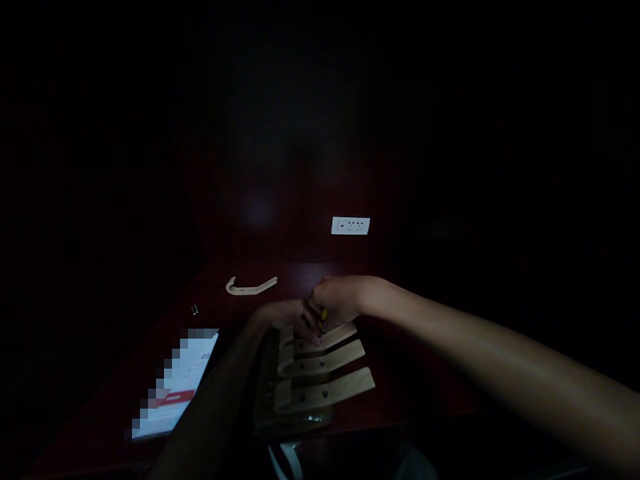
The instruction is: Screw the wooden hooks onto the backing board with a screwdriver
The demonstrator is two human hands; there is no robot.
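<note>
Three pale wooden hooks lie side by side on a clear plastic-wrapped block (267, 407): a near hook (345, 389), a middle hook (313, 367) and a far hook (345, 331). Dark spots mark the screw holes of the near and middle ones. My left hand (295, 317) is closed on the far hook, fingers pressing near its middle. Just above that hook, my right hand (335, 300) grips a yellow-and-black handle, seemingly a short screwdriver (324, 315), pointing down beside the left fingertips. Its tip is mostly hidden by the fingers.
Another wooden hook (250, 290) lies at the back left of the dark red table (400, 393). Two small metal pieces (195, 309) sit at the left, above a lit, partly pixelated screen (185, 387). A white socket plate (351, 226) is on the back panel. Surroundings are very dark.
</note>
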